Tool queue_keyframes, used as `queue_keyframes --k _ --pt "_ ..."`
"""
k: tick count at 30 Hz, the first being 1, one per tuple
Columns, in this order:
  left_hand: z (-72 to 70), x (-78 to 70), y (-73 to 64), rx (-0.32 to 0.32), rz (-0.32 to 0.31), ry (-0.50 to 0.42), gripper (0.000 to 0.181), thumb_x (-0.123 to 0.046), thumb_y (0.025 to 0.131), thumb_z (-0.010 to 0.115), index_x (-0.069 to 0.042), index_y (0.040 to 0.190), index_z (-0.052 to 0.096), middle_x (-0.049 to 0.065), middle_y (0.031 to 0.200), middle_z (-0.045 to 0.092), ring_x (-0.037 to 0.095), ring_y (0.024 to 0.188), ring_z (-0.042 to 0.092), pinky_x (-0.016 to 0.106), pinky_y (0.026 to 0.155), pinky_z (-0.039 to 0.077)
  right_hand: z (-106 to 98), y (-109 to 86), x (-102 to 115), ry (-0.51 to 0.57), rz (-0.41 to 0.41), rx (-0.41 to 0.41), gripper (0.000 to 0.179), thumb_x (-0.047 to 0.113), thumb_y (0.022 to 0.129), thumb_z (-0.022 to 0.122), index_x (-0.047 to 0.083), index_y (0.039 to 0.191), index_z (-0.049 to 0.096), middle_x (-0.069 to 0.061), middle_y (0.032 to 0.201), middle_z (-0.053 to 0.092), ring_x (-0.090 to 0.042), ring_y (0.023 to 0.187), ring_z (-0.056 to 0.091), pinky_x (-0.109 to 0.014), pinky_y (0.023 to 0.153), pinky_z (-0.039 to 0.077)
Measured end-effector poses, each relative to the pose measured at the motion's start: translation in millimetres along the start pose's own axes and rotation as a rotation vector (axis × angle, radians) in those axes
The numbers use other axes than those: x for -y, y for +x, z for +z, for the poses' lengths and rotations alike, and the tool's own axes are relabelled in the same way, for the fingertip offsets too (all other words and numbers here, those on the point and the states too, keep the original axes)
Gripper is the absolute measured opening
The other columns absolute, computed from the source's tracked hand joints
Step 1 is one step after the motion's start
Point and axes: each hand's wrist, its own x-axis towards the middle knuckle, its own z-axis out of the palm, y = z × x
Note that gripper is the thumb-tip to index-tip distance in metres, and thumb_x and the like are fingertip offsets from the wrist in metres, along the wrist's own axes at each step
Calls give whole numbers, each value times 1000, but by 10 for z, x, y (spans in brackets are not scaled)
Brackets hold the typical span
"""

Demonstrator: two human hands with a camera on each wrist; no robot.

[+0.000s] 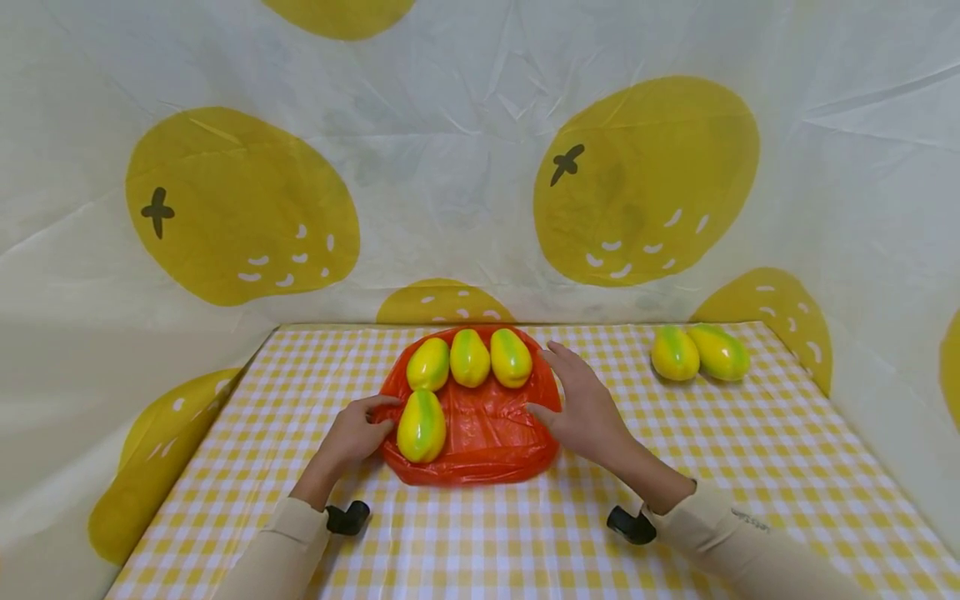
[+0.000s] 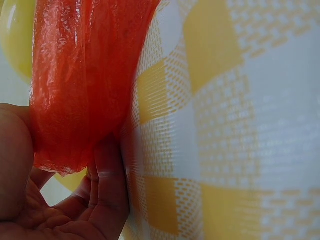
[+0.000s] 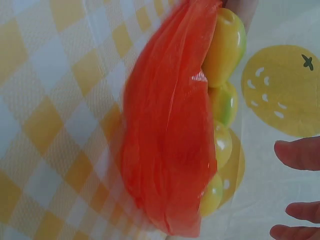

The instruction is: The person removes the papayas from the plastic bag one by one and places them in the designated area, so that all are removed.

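Note:
A red plastic bag (image 1: 487, 421) lies spread open on the table with its rim raised. Three yellow-green papayas, the middle one (image 1: 469, 358) among them, sit along its back, and another papaya (image 1: 422, 427) sits at its front left. My left hand (image 1: 354, 432) grips the bag's left edge; in the left wrist view the thumb and curled fingers (image 2: 107, 175) lie on either side of the red plastic (image 2: 82, 90). My right hand (image 1: 588, 408) is held at the bag's right rim, fingers spread and holding nothing. In the right wrist view, its fingertips (image 3: 297, 155) are apart from the bag (image 3: 170, 125).
Two more papayas, the left one (image 1: 675, 353) touching the right one (image 1: 720, 352), lie at the table's back right. A yellow-and-white checked cloth (image 1: 480, 542) covers the table. Behind it hangs a pale sheet (image 1: 450, 192) printed with large yellow fruit.

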Motion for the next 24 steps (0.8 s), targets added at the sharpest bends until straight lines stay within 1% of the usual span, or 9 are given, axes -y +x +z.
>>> queue_keyframes --k 5,8,12,16,21,24 --pt "15 -14 2 6 4 0 38 -15 97 59 -12 134 69 18 121 64 22 80 57 27 67 49 69 -22 64 52 5 21 71 18 85 83 0 147 54 -23 161 44 -45 148 43 -64 117 39" --pt "20 -17 5 5 3 -1 38 -15 97 59 -12 134 69 18 121 64 23 79 57 27 67 49 104 -34 101 73 24 43 71 19 86 83 0 147 53 -22 161 44 -45 148 43 -63 118 38" --pt "21 -7 9 3 3 5 38 -16 97 60 -13 134 69 17 122 64 23 81 57 27 68 49 142 -43 141 87 39 71 71 21 88 81 1 149 51 -22 161 44 -44 150 42 -62 120 36" --pt "13 3 6 1 7 15 39 -15 97 60 -13 135 69 18 123 64 24 83 57 27 69 49 176 -44 183 129 40 95 72 23 89 80 3 151 50 -22 162 44 -43 151 41 -61 120 36" --pt "-4 11 -11 1 5 21 39 -16 98 59 -14 136 69 17 128 64 24 88 58 28 73 51 229 -38 243 182 56 123 71 24 90 80 5 152 50 -17 163 43 -41 151 41 -60 120 37" --pt "-5 8 -15 6 4 14 40 -16 98 59 -13 136 68 18 126 64 24 86 58 29 72 50 258 -28 278 214 74 135 70 25 90 80 7 151 51 -15 163 44 -39 152 41 -60 120 37"
